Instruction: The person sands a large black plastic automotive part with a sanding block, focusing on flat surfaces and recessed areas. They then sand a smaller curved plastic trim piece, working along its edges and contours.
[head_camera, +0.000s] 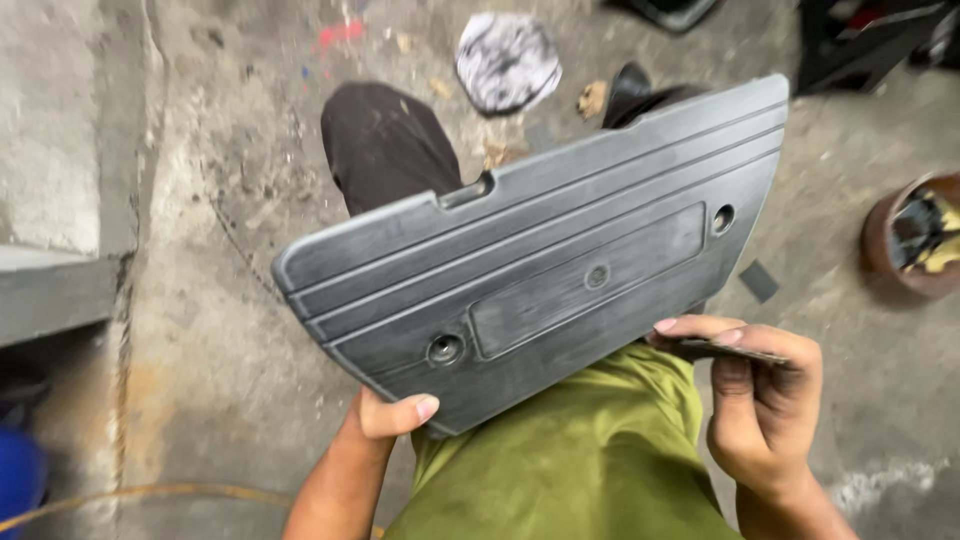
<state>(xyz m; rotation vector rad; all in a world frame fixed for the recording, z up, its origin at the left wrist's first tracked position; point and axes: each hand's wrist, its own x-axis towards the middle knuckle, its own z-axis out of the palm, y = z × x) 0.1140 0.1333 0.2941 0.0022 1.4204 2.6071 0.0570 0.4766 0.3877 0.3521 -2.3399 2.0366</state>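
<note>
Clearly held over the lap: long grey ribbed panel with bolt holes and a recessed rectangle (540, 260), tilted, lower edge gripped by left hand (385, 415), thumb curled over the face. Right hand (755, 395) closed on a small dark flat sheet, perhaps abrasive paper (725, 350), pinched just beside the panel's lower right edge. Likely risks: panel slipping off the knee onto the stained concrete floor (200, 330) from a one-handed grip; fingertips scraped on the edge.
</note>
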